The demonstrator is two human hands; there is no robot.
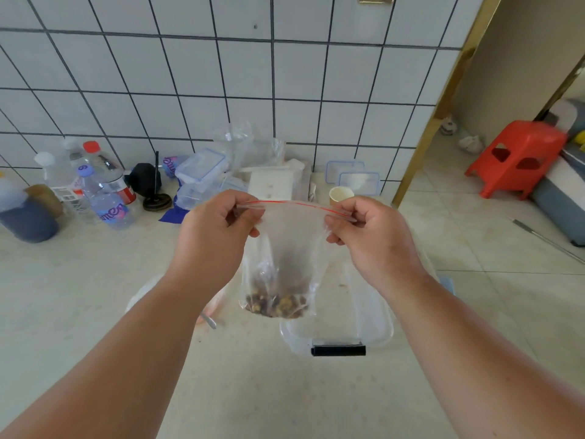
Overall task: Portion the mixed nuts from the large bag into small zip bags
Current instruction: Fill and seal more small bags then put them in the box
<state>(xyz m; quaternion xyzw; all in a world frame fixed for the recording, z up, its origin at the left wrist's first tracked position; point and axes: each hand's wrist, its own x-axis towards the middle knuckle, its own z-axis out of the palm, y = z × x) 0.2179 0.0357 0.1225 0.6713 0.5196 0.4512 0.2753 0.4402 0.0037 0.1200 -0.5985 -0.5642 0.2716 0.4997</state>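
Clear small zip bag (285,248) held up mid-air over the pale worktop (95,296), red zip strip (294,205) stretched level between both hands. Left hand (212,236) pinching the left top corner, right hand (370,232) pinching the right; fingers curled, forearms angled inward. Mixed nuts (278,304) settled at the bag's bottom. Clear plastic container (373,327) directly below. Paper cup (340,195), water bottles (104,198) back by the tiled wall.

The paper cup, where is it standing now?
In the head view the paper cup stands on the floor near the tiled wall, just behind the right hand and before two clear lids.
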